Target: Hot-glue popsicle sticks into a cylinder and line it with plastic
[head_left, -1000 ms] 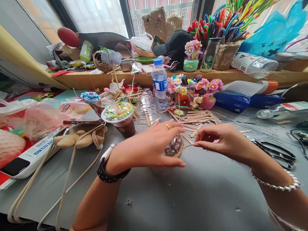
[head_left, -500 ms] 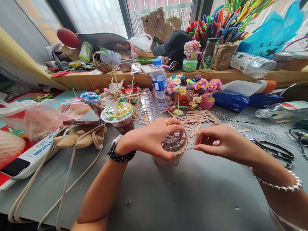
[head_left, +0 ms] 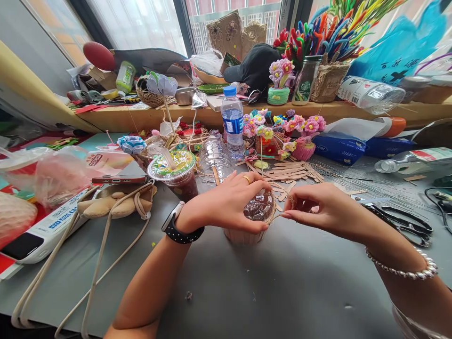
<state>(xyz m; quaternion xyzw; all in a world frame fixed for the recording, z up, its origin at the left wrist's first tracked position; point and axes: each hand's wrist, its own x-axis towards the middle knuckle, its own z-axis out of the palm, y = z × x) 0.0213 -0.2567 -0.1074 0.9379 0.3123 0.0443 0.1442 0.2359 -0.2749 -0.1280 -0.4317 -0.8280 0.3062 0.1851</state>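
Observation:
Under my left hand point(head_left: 226, 202) is a small round container point(head_left: 243, 236), its side covered with upright wooden sticks and its clear, ridged plastic bottom point(head_left: 260, 206) facing up. The thumb presses the near rim and the fingers reach round the far side, gripping it. To its right, my right hand point(head_left: 318, 207) pinches a strand of natural twine point(head_left: 277, 216) between thumb and fingers. The twine runs from the container's rim to that pinch. Part of the container and the far fingertips are hidden by my left hand.
Loose wooden sticks point(head_left: 291, 170) lie behind the container. A blue-capped water bottle point(head_left: 233, 125) and a lidded drink cup point(head_left: 173, 172) stand nearby. Scissors point(head_left: 409, 223) rest at right, a phone point(head_left: 118, 180) and corded pouch point(head_left: 113, 205) at left. Pipe-cleaner flowers point(head_left: 307, 127) stand behind.
My left hand has slid slightly right along the container's rim, its thumb now closer to my right hand. My right hand keeps its pinch on the twine, with a shorter strand between the hands.

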